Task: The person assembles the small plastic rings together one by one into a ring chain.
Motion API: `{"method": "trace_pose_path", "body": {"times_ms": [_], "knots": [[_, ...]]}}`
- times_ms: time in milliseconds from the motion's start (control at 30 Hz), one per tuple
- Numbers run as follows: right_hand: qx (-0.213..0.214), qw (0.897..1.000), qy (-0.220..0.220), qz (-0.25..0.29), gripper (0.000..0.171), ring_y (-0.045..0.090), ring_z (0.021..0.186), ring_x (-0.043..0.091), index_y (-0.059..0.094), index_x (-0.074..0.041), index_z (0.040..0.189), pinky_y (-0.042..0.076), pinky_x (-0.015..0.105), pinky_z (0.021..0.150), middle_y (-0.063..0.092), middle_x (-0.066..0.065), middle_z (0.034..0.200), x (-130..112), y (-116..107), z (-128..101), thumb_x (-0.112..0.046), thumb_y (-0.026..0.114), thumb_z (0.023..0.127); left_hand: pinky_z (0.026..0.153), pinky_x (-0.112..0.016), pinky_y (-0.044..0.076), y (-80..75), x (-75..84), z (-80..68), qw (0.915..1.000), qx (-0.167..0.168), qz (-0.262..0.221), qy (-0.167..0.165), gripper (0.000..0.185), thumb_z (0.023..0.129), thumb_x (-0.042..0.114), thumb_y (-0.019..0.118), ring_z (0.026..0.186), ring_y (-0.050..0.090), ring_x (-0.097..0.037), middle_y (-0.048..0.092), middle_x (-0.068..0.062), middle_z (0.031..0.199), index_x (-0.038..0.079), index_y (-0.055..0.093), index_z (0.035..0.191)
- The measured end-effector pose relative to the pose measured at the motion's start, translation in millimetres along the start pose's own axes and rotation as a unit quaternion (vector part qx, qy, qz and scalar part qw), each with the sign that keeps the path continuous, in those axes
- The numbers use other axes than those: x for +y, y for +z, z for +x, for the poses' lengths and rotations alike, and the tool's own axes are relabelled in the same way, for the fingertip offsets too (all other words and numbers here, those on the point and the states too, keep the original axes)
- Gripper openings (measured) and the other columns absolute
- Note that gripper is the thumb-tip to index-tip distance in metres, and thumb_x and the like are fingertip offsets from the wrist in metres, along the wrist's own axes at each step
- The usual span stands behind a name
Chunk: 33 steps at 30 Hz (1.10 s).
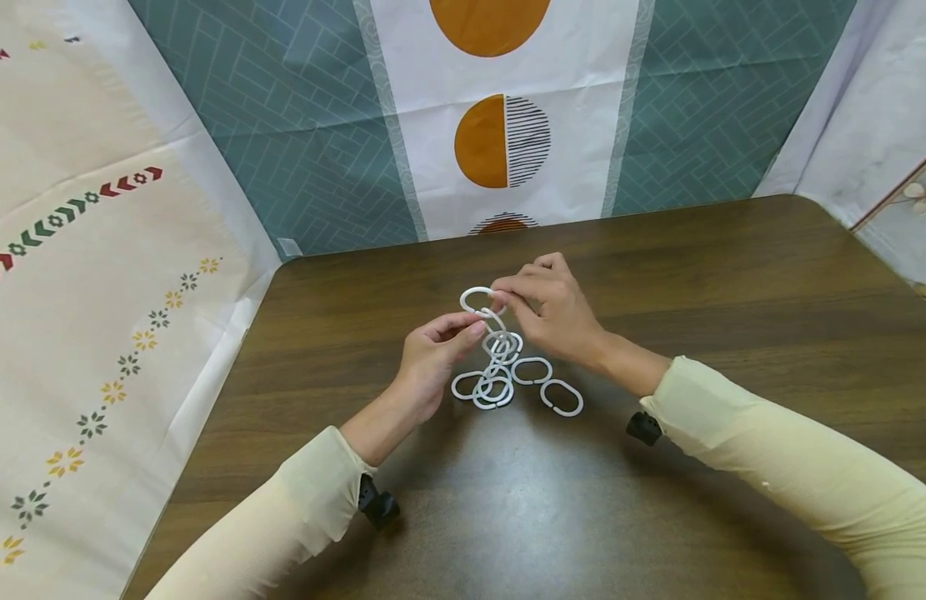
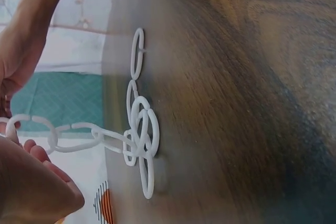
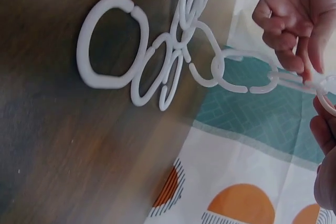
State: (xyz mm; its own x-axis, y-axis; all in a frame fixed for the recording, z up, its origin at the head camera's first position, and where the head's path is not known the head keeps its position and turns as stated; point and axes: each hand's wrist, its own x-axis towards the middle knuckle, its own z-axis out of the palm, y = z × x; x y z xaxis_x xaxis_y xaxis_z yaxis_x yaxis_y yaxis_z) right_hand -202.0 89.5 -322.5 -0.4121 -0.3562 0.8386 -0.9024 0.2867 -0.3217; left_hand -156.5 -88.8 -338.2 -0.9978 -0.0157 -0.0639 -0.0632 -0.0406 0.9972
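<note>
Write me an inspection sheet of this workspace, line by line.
Surface: dark brown wooden table, bare around the work.
Job's things: white plastic ring chain; its upper links are lifted off the table, the rest lie in a tangle; top ring is raised at the chain's upper end; one loose ring lies to the right.
Clutter: nothing seen.
Grips: left hand pinches a link just below the top ring; right hand pinches the top ring's edge.
Cables: nothing seen; a black wrist camera mount sits under each sleeve.
Surroundings: patterned sheets with orange circles, teal tiles and flower borders screen the table.
</note>
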Motion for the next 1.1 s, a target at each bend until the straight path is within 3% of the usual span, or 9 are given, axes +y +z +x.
{"method": "trace_pose_path", "body": {"times_ms": [200,367,567,867,1100], "knots": [[0.004,1.0,0.014,0.008,0.006,0.054,0.063,0.014,0.072,-0.001,0.087,0.032,0.042,0.08,0.068,0.004,0.07,-5,6,-1,0.003,0.071,0.082,0.066,-0.021,0.043,2.4,-0.5,0.2,0.9993,0.016,-0.027,0.023,0.008,0.083,0.006,0.074,0.075,0.056,-0.008,0.066,0.005,0.083,0.005,0.071,0.09],[-0.002,0.999,0.031,0.004,0.003,0.054,0.063,0.013,0.073,-0.001,0.087,0.033,0.041,0.081,0.068,0.003,0.071,-7,7,-3,0.0,0.071,0.084,0.07,-0.024,0.047,1.9,1.1,-0.1,0.9983,0.035,-0.041,0.023,0.009,0.085,0.006,0.072,0.077,0.059,-0.011,0.067,0.004,0.084,0.002,0.07,0.093],[-0.079,0.994,0.074,0.007,0.002,0.054,0.064,0.01,0.073,-0.005,0.085,0.033,0.037,0.082,0.067,-0.001,0.068,-4,-4,-9,-0.005,0.072,0.085,0.067,-0.022,0.043,0.7,4.9,-0.5,0.9971,0.064,-0.037,0.022,0.011,0.089,0.008,0.068,0.07,0.061,-0.012,0.067,0.006,0.076,0.0,0.067,0.097],[-0.217,0.966,0.142,-0.003,0.006,0.048,0.068,0.011,0.074,-0.013,0.089,0.03,0.037,0.08,0.068,-0.008,0.079,11,-32,-25,-0.011,0.074,0.084,0.065,-0.021,0.042,-3.4,4.7,-0.4,0.9966,0.059,-0.053,0.023,0.005,0.092,0.006,0.064,0.067,0.056,-0.011,0.066,0.006,0.074,0.002,0.063,0.094],[-0.32,0.931,0.176,-0.003,0.025,0.056,0.089,0.018,0.073,-0.012,0.102,0.034,0.041,0.084,0.07,0.0,0.095,22,-45,-39,-0.013,0.079,0.078,0.065,-0.021,0.041,-6.3,3.5,0.7,0.9965,0.055,-0.06,0.02,0.006,0.091,0.006,0.065,0.066,0.055,-0.01,0.067,0.004,0.075,0.002,0.063,0.095]]}}
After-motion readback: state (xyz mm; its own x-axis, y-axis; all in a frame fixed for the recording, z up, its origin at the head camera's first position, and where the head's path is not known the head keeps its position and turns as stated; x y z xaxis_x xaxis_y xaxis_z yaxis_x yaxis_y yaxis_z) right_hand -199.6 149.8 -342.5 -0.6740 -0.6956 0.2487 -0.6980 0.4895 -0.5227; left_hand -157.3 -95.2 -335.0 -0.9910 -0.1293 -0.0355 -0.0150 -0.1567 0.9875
